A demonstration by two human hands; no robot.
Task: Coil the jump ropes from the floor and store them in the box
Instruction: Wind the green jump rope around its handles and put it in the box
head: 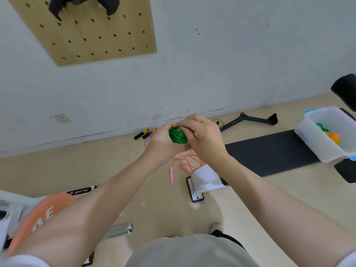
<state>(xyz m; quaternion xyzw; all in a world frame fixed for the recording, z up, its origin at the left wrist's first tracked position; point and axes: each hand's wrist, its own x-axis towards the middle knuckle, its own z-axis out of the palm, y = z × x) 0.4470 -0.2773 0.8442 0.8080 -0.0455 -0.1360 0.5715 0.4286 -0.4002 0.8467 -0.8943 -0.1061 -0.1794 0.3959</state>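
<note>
A green jump rope, wound into a tight bundle, sits between both hands at chest height. My left hand grips it from the left and below. My right hand pinches its top and right side with curled fingers. On the floor below lies a loose pink jump rope with a pink handle. A rope with black-and-yellow handles lies by the wall. The clear plastic box at the right holds green and orange ropes.
A black mat stretches along the floor toward the box. A white bracket stands below the pink rope. A black bar handle lies near the wall. A wooden pegboard hangs above left; an orange disc sits at lower left.
</note>
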